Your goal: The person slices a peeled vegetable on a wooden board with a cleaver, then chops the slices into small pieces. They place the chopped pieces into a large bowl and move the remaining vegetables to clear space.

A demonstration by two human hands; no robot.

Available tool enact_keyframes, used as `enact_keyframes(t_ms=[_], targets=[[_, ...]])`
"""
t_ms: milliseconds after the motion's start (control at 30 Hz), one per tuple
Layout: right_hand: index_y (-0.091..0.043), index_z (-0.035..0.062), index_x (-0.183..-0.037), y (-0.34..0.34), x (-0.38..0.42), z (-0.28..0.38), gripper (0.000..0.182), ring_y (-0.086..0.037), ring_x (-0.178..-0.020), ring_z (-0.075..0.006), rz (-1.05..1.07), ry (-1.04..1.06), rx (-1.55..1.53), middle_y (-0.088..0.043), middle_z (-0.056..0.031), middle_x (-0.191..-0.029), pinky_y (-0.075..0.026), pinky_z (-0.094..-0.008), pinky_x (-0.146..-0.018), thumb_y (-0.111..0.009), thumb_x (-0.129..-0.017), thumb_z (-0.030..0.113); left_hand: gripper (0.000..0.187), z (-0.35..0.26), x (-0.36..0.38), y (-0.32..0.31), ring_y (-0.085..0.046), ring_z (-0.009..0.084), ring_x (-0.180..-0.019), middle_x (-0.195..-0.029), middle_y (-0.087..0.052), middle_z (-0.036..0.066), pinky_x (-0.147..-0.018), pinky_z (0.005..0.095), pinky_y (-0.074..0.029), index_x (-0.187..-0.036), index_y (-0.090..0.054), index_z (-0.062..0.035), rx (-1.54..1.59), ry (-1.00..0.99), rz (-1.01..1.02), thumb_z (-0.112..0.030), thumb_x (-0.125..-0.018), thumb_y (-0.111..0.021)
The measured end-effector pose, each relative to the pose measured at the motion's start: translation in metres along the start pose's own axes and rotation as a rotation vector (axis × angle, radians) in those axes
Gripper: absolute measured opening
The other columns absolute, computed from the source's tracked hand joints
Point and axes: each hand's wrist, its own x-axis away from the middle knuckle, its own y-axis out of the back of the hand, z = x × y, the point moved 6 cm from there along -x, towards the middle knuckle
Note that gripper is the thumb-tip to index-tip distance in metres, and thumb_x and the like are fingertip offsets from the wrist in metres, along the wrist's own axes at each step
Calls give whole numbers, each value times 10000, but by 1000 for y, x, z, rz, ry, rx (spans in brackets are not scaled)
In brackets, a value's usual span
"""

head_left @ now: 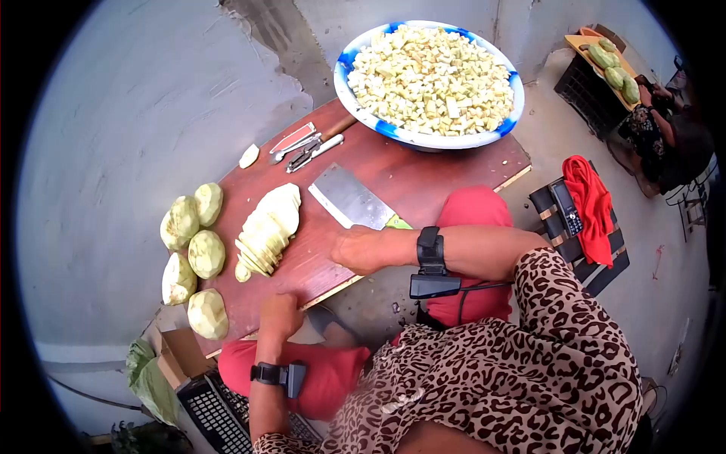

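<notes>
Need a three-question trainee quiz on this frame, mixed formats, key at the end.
1. Multiple choice: what fills the bowl? A: whole eggs. B: diced pieces. C: red peppers.
2. True or false: the sliced vegetable lies between the group of whole peeled vegetables and the cleaver.
3. Short answer: which of the person's own hands is nearer the cleaver?

Key: 1. B. 2. True. 3. The right hand.

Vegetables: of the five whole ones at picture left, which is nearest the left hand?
The lowest vegetable in view; the other four lie farther from the left hand.
</notes>
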Motion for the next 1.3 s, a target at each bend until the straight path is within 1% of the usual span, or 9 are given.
enact_keyframes(t_ms=[67,167,400,500,700,800,1100,1200,1300], targets=[[-633,-15,-887,3,-5,11,156,-663,-827,-382,2,29,-7,-662,-213,-854,-532,-488,-694,-603,-745,44,184,7,12,0,-670,398,-830,-851,-689,234,-762,476,-531,-816,-718,-18,20,0,9,-153,-741,-618],[-614,-24,-876,2,3,-9,141,-665,-812,-377,-36,13,30,-661,-205,-822,-531,-486,-690,-597,-749,34,182,-7,-8,2,-670,396,-833,-858,-689,235,-763,477,-529,-814,-716,-18,31,11,17,-151,-749,-610],[-599,-33,-885,3,4,-4,151,-660,-847,-382,54,-9,18,-651,-209,-851,-532,-478,-722,-595,-747,27,269,-6,-6,4,-674,377,-882,-928,-701,213,-783,474,-533,-880,-722,-22,13,72,105,-275,-797,-677],[-605,-34,-888,-1,2,-5,167,-656,-862,-387,7,-7,5,-643,-227,-899,-533,-477,-743,-607,-733,29,300,-5,-6,1,-673,371,-894,-943,-700,205,-788,473,-534,-894,-719,-25,1,75,97,-310,-804,-688],[-619,-36,-909,1,1,-6,209,-645,-915,-397,63,-46,10,-635,-227,-921,-534,-473,-765,-624,-709,24,276,-3,-2,0,-675,368,-854,-875,-702,191,-756,468,-535,-845,-717,-46,27,68,-36,-308,-764,-749],[-615,-40,-914,-1,-1,-6,208,-646,-915,-398,73,-43,12,-627,-231,-939,-534,-473,-765,-622,-715,19,282,-3,-1,0,-672,369,-877,-899,-703,192,-775,468,-532,-863,-715,-45,15,86,-22,-312,-776,-738],[-613,-54,-947,2,1,-6,225,-642,-934,-401,75,-58,5,-594,-244,-1004,-533,-477,-772,-618,-735,20,273,-4,-2,-1,-670,372,-897,-918,-700,202,-794,465,-532,-873,-711,-39,27,92,-29,-290,-770,-740],[-618,-53,-943,4,2,-5,215,-644,-925,-401,60,-44,-18,-599,-239,-990,-533,-477,-773,-613,-741,20,197,-8,-2,3,-680,364,-898,-944,-705,196,-786,460,-544,-881,-719,-32,10,93,15,-180,-778,-640],[-623,-51,-940,5,4,-4,208,-646,-919,-401,55,-60,-13,-601,-237,-988,-533,-478,-774,-606,-743,13,191,-9,-2,4,-680,367,-901,-941,-705,203,-784,458,-546,-877,-725,-28,0,99,29,-160,-776,-631]])
